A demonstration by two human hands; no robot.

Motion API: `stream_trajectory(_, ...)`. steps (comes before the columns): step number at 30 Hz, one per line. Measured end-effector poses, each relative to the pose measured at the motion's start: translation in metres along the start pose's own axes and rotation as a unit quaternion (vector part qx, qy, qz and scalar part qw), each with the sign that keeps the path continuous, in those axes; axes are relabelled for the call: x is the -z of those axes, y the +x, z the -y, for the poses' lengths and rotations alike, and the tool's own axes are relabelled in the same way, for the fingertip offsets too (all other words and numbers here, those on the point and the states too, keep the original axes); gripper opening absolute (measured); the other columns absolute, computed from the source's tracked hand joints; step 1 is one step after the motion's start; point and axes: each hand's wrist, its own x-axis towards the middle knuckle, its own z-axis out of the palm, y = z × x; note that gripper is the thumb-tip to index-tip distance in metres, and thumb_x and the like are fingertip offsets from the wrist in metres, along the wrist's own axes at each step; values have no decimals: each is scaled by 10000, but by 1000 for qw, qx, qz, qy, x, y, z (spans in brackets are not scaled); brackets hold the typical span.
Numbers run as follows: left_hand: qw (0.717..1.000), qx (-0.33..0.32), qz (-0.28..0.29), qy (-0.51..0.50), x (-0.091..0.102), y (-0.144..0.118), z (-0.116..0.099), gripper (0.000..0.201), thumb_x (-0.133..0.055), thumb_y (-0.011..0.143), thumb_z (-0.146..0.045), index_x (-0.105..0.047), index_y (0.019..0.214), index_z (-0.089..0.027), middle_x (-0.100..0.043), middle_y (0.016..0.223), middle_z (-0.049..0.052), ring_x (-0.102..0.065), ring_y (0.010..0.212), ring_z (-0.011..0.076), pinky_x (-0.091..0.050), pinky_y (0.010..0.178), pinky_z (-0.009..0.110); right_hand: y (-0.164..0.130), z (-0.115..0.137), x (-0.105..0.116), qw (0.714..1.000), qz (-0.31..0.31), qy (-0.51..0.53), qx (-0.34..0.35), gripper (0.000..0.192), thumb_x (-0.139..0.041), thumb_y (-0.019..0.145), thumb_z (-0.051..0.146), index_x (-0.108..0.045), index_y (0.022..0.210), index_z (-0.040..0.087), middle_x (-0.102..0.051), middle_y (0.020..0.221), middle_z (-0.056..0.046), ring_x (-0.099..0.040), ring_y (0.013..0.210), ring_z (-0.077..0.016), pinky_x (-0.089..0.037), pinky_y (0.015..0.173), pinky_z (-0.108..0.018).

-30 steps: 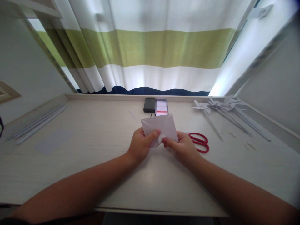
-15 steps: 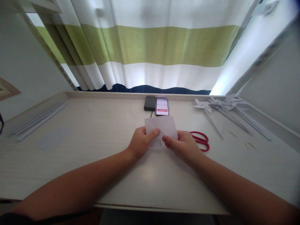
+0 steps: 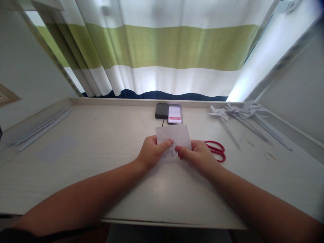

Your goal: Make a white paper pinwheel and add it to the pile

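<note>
Both hands pinch 1 folded white paper sheet just above the desk: the left hand grips its lower left edge, the right hand its lower right. Red-handled scissors lie beside the right hand; a phone lies beyond the sheet.

Hidden, blurred and cut off at the counter

The lower edge of the folded paper is covered by both grips; the phone screen is blurred out, the scissors are partly masked by the right hand, and both forearms are cut by the bottom edge.
</note>
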Motion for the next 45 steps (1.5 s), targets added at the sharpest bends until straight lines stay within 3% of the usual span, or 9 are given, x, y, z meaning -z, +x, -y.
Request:
stream_trajectory(6, 1000, 2, -23, 2, 0, 1, -2, 345, -706, 697, -392, -708, 862, -89, -715, 823, 104, -636, 668, 193, -490, 609, 285, -1, 5, 1, 999, 8, 0, -32, 304, -677, 710, 439, -643, 693, 136, -613, 625, -20, -491, 534, -117, -342, 521, -242)
stream_trajectory(13, 1000, 1, -18, -22, 0, 2, -2, 390, -709, 698, -400, -705, 926, -83, -712, 959, 131, -660, 741, 213, -514, 673, 307, -1, 8, 2, 999, -11, -45, 2, 274, -655, 723, 409, -652, 702, 136, -622, 638, -20, -515, 566, -132, -362, 537, -249)
stream_trajectory(20, 1000, 5, -7, -24, 0, 1, 0, 396, -702, 711, -389, -699, 971, -91, -701, 1016, 137, -661, 764, 216, -510, 699, 311, -2, 8, 0, 997, -12, -76, -7, 236, -670, 702, 325, -684, 817, 119, -643, 672, -34, -542, 587, -149, -376, 540, -254)
stream_trajectory(26, 997, 25, -6, -79, -4, 2, 2, 394, -709, 708, -349, -682, 988, -73, -699, 1003, 145, -653, 754, 202, -508, 700, 307, 1, 1, 0, 1000, 21, 14, 14, 213, -643, 746, 324, -661, 842, 135, -664, 746, -34, -575, 663, -161, -418, 609, -261)
stream_trajectory(32, 995, 45, -13, -93, -5, 3, 4, 362, -722, 694, -331, -686, 928, -58, -713, 881, 129, -626, 638, 160, -493, 621, 271, 3, 0, 2, 999, 5, -15, 37, 276, -576, 808, 378, -644, 702, 133, -666, 721, -45, -564, 659, -155, -412, 623, -262)
stream_trajectory(36, 995, 37, -19, -87, -4, 3, 4, 360, -722, 694, -344, -692, 920, -65, -713, 897, 124, -626, 634, 158, -494, 621, 271, 1, 4, 3, 998, 0, -34, 61, 249, -586, 806, 366, -658, 733, 139, -681, 756, -47, -586, 698, -166, -424, 636, -262)
stream_trajectory(45, 995, 40, -24, -91, -5, 3, 1, 370, -708, 712, -336, -680, 965, -68, -704, 958, 145, -652, 731, 197, -512, 683, 304, -4, 11, 0, 997, 3, -77, 13, 231, -681, 717, 360, -640, 693, 133, -658, 662, -26, -578, 618, -151, -414, 567, -245)
